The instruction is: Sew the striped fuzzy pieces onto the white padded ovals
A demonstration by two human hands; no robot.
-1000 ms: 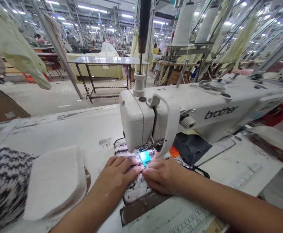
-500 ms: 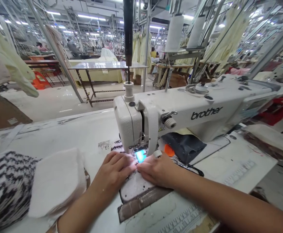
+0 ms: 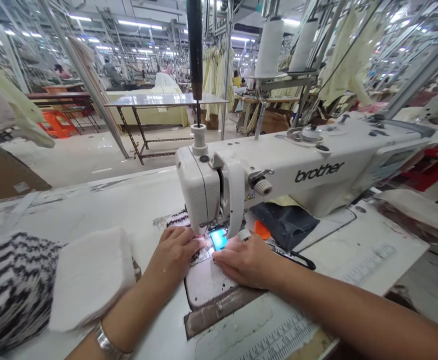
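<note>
A black-and-white striped fuzzy fabric piece (image 3: pixel 178 218) lies under the head of a white sewing machine (image 3: pixel 279 160), partly hidden by the machine and my fingers. My left hand (image 3: pixel 173 255) is closed on its near left part, fingertips just left of the lit needle area. Right of the needle, my right hand (image 3: pixel 245 260) has thumb and fingers pressed together low by the presser foot; what they pinch is hidden. A bright bluish light (image 3: pixel 217 239) shines between the hands. The bare metal needle plate (image 3: pixel 207 285) shows in front of them.
To the left lie a stack of white fabric pieces (image 3: pixel 91 280) and a pile of striped fabric (image 3: pixel 14 290). Dark cloth (image 3: pixel 286 222), an orange item (image 3: pixel 262 230) and a black-handled tool (image 3: pixel 301 260) sit under the machine arm. Thread cones (image 3: pixel 269 47) stand behind.
My left hand has shifted slightly left and away from me, along with the striped fabric. The thumbs, close together before, are now apart, baring more needle plate. My right hand has barely moved.
</note>
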